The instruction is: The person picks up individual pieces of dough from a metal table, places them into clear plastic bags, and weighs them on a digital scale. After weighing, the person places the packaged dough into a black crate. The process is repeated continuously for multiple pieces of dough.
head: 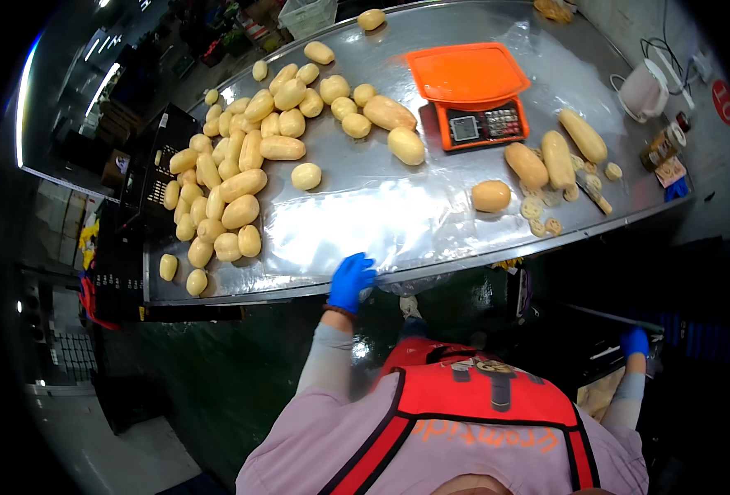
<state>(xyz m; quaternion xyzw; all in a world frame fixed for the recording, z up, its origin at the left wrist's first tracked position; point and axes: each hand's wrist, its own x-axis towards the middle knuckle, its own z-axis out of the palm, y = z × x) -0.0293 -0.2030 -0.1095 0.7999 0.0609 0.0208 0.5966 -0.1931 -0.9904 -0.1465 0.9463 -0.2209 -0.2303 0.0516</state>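
My left hand (352, 281), in a blue glove, is at the near edge of the metal table (315, 286), over the edge of clear plastic bags or sheeting (365, 229). Its fingers look slightly apart, and no object shows in them. Far to the right and low, my right hand (635, 341), also blue-gloved, is beside a dark container; its fingers are hard to make out. A large pile of lotus root segments (241, 182) covers the table's left part. An orange digital scale (482, 124) with an orange tray (469, 71) stands at the back.
Right of the scale are longer lotus roots (555, 159), cut slices (531, 208) and a knife (595, 194). An electric kettle (644, 90) and a jar (663, 146) stand by the wall. A black perforated crate (148, 167) adjoins the table's left end; a pale crate (307, 17) is behind.
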